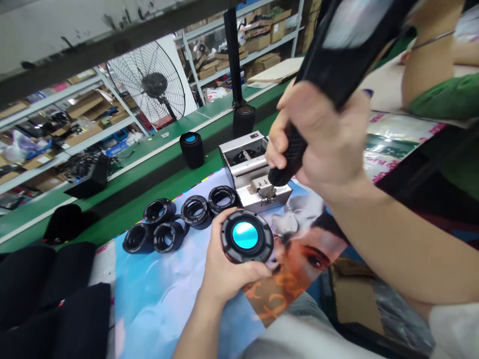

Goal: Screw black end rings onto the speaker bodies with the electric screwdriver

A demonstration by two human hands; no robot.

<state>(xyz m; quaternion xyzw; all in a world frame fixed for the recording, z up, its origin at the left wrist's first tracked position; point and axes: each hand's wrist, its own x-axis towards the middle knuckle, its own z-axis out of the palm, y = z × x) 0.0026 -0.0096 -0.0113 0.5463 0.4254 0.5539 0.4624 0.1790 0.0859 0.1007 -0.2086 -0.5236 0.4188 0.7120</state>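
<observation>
My left hand (228, 269) is wrapped round a small cylindrical speaker (265, 238), its round end with a shiny blue centre facing up. Raised at the right, my right hand (325, 134) grips a black electric screwdriver (337, 65) by its ridged handle. The tool is blurred by motion and its upper part runs out of the picture; no bit shows. Just beyond the speaker stands a silver metal screw feeder (247, 177), partly behind the screwdriver's lower end. Several black ring-shaped housings (196, 212) lie in a cluster to the left of it.
A printed poster sheet (160, 299) covers the bench. Black fabric-like pieces (75, 309) are piled at the left. On the green conveyor (149, 194) stand dark cylinders (191, 149). Behind are a large fan (153, 85) and shelves. Another person's arm (426, 75) is at the right.
</observation>
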